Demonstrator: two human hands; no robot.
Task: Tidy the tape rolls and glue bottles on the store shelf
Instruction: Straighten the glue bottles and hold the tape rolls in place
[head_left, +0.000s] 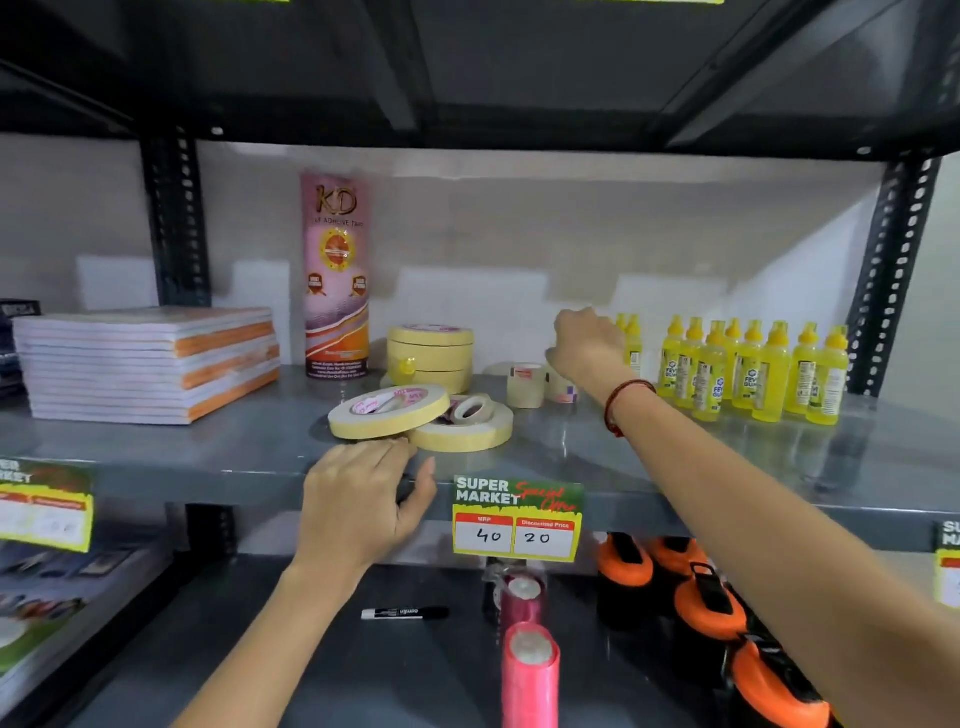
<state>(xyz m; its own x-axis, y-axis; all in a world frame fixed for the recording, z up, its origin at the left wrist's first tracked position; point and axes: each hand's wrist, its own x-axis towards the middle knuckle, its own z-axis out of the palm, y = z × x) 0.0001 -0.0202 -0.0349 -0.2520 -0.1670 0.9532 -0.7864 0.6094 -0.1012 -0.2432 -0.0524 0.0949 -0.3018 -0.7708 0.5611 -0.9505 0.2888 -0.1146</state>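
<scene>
On the grey shelf (156, 447) a wide cream tape roll (388, 412) leans tilted on a second flat roll (462, 434) with a small roll (471, 409) on top. Behind them is a stack of cream rolls (430, 356) and small clear tape rolls (525, 384). Several yellow glue bottles (748, 369) stand at the right. My left hand (358, 499) rests at the shelf's front edge, fingers touching the tilted roll's underside. My right hand (587, 345) reaches to the back beside the leftmost glue bottles, fingers curled; what it holds is hidden.
A tall pink tape tube (336, 275) stands at the back. A pile of notebooks (148, 364) lies at the left. A price tag (517, 517) hangs on the shelf edge. Below are pink ribbon rolls (530, 670), a marker (405, 613) and orange-black items (706, 603).
</scene>
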